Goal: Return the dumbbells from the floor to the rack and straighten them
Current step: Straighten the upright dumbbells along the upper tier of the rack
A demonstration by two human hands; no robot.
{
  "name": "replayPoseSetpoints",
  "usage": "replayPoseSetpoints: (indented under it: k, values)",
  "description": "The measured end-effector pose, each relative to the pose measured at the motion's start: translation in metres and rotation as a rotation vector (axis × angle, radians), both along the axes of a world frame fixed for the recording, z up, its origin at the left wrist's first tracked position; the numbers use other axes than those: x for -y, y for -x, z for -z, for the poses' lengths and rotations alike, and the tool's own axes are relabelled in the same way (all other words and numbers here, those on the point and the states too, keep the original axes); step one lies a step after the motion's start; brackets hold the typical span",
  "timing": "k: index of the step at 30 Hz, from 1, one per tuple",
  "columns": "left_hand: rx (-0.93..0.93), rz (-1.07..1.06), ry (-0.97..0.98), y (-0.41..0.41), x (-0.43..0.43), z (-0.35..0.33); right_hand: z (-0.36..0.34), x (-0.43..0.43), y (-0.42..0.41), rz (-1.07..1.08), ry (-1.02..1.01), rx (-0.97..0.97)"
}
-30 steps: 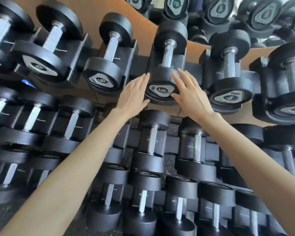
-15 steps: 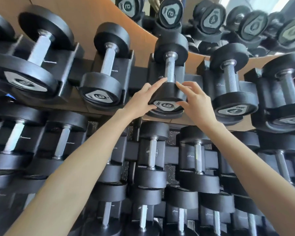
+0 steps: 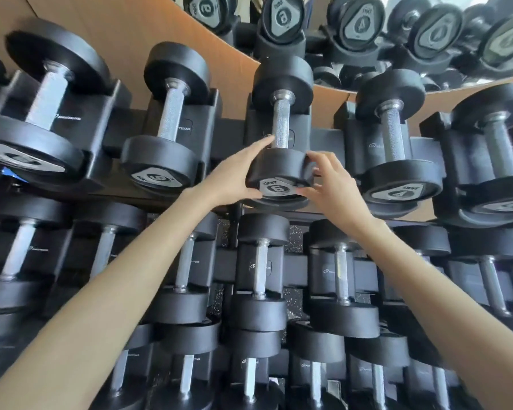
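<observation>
Black rubber heads fill my view of the rack point(image 3: 323, 137). My left hand point(image 3: 234, 176) cups the left side of the 6-marked dumbbell point(image 3: 279, 170), fingers spread along its near head. That dumbbell sits in its top-row cradle. My right hand point(image 3: 332, 184) grips the head's right edge, fingers curled. Right of it sits the 4-marked dumbbell point(image 3: 397, 179).

tan wall panel point(image 3: 148, 28) behind top row | mirror point(image 3: 427, 39) upper right | speckled floor point(image 3: 293, 238)
</observation>
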State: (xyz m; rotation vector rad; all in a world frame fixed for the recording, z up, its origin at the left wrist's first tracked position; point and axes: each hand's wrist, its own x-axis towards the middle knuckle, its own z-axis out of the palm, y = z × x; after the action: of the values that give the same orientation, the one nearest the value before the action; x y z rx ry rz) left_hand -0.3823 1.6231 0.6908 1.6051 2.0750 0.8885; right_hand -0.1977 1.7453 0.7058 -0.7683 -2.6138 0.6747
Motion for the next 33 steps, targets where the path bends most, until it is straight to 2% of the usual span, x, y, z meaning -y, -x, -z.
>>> replayPoseSetpoints:
  k: [2,4,7,9,14,16,18,23,27,33]
  values:
    - [0.165,-0.065,-0.139,-0.009,0.002,0.023,-0.011,0.002,0.008,-0.045,-0.135,0.095]
    - [0.225,-0.128,-0.217,-0.016,0.0,0.037,-0.014,0.005,0.012,-0.032,-0.156,0.116]
    - [0.193,-0.136,-0.146,-0.012,-0.003,0.03,-0.008,0.006,0.009,-0.009,-0.186,0.081]
    - [0.063,-0.066,-0.04,-0.009,-0.007,0.015,-0.001,0.0,0.004,0.01,-0.141,0.028]
    - [-0.53,0.006,0.146,-0.014,-0.021,-0.027,0.023,-0.003,-0.004,0.052,0.303,-0.247]
    - [-0.661,-0.001,0.204,-0.017,-0.024,-0.037,0.034,0.0,-0.003,0.052,0.383,-0.279]
    - [-0.709,-0.023,0.237,-0.021,-0.024,-0.039,0.04,-0.001,-0.002,0.042,0.384,-0.288]
    - [-0.538,-0.099,0.16,-0.021,-0.008,-0.026,0.039,-0.007,0.001,-0.022,0.214,-0.225]
    - [-0.365,-0.271,0.024,-0.035,0.008,-0.003,0.037,-0.006,0.006,0.007,0.086,-0.163]
    - [-0.392,-0.345,0.028,-0.051,0.008,-0.003,0.026,-0.009,-0.006,-0.026,-0.091,-0.037]
